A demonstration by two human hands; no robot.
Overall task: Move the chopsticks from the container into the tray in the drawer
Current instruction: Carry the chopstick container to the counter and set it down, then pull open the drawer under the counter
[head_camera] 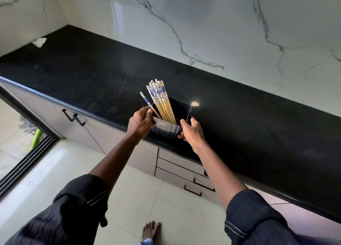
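Observation:
A dark, glossy rectangular container (pixel 167 129) stands near the front edge of the black countertop (pixel 92 75). Several wooden chopsticks (pixel 162 104) with blue-and-white patterned tops lean out of it toward the left. My left hand (pixel 140 122) grips the container's left side, its fingers touching one chopstick that leans apart from the bunch. On the container's right front corner, my right hand (pixel 192 132) is closed. The drawers (pixel 177 169) under the counter are closed; no tray is visible.
White marble-pattern wall tiles rise behind the counter. A crumpled white scrap (pixel 39 42) lies at the far left of the countertop. Cabinet doors with black handles (pixel 73 117) sit below. A green-handled mop (pixel 35 139) rests by the sliding-door track. My bare foot (pixel 150 231) is on the floor.

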